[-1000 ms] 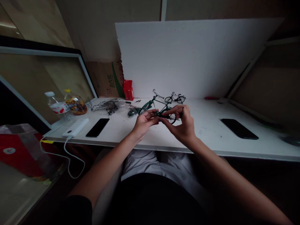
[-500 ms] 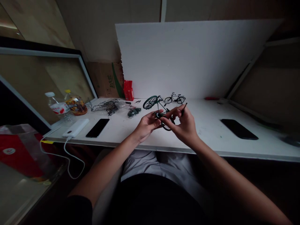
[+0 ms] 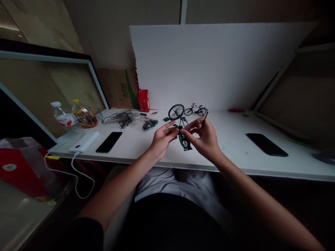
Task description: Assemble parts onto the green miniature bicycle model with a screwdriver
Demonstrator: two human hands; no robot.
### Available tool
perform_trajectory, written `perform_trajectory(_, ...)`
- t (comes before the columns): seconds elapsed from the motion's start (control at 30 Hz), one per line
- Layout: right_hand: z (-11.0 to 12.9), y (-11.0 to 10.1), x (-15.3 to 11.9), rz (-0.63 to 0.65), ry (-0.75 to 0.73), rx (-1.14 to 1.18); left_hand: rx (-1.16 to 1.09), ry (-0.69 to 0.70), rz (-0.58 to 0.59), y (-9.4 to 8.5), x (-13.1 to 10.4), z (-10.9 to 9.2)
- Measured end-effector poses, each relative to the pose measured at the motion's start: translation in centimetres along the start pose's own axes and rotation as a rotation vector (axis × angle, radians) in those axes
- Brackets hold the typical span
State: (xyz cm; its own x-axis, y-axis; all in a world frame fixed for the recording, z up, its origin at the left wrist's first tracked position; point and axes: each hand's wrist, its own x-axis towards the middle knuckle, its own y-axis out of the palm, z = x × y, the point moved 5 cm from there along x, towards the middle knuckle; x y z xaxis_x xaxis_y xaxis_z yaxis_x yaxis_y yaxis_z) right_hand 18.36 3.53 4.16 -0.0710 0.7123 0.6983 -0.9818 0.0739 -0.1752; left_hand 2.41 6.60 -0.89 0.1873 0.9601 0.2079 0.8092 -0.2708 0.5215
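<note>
Left grip (image 3: 161, 139): pinching green bicycle (image 3: 180, 127)
Right grip (image 3: 207, 137): same, plus dark stick (image 3: 205, 119)
Yellow-capped bottle (image 3: 85, 116): nine o'clock, brown liquid, label unreadable

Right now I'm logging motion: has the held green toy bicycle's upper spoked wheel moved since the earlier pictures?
Yes, the upper spoked wheel has shifted rightward in view, away from the upright rectangular red box.

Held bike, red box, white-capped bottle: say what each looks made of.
Held bike: metal or plastic, dark green; thin spokes fit either.
Red box: probably matte card; flat sides, no glare.
White-capped bottle: likely clear plastic; it's see-through.
</note>
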Motion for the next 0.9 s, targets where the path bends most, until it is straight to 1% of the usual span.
perform_trajectory(0.17,0.6,-0.1,0.1,-0.008,-0.068,0.103,0.058,0.022,-0.032,0.0,-0.1,-1.0)
perform_trajectory(0.3,0.5,-0.1,0.0,0.014,-0.137,0.075,0.147,0.050,-0.030,0.1,-0.1,-1.4)
perform_trajectory(0.4,0.3,-0.4,-0.1,-0.050,-0.176,0.006,0.218,0.085,-0.044,0.1,-0.1,-1.5)
perform_trajectory(0.47,0.3,-0.6,0.0,-0.112,-0.182,0.004,0.239,0.099,-0.099,-0.3,-0.1,-1.2)
perform_trajectory(0.53,0.3,-0.9,0.1,-0.162,-0.180,0.058,0.236,0.056,-0.147,-0.8,-0.1,-0.4)
perform_trajectory(0.57,0.4,-1.0,0.1,-0.178,-0.176,0.096,0.220,0.004,-0.127,-0.8,-0.1,0.2)
perform_trajectory(0.6,0.5,-1.0,0.2,-0.187,-0.172,0.131,0.191,-0.067,-0.066,-0.6,-0.1,0.9)
perform_trajectory(0.67,0.7,-1.1,0.2,-0.191,-0.161,0.172,0.096,-0.213,0.122,0.2,-0.3,2.2)
perform_trajectory(0.7,0.8,-1.0,0.2,-0.190,-0.153,0.183,0.039,-0.261,0.213,0.7,-0.5,2.7)
perform_trajectory(0.73,0.9,-1.0,0.1,-0.190,-0.145,0.190,-0.016,-0.284,0.278,1.1,-0.7,2.9)
perform_trajectory(0.8,1.0,-0.9,-0.1,-0.190,-0.133,0.196,-0.099,-0.260,0.326,1.7,-1.0,2.7)
perform_trajectory(0.9,1.2,-0.7,-0.2,-0.192,-0.122,0.205,-0.146,-0.200,0.288,2.0,-1.2,1.8)
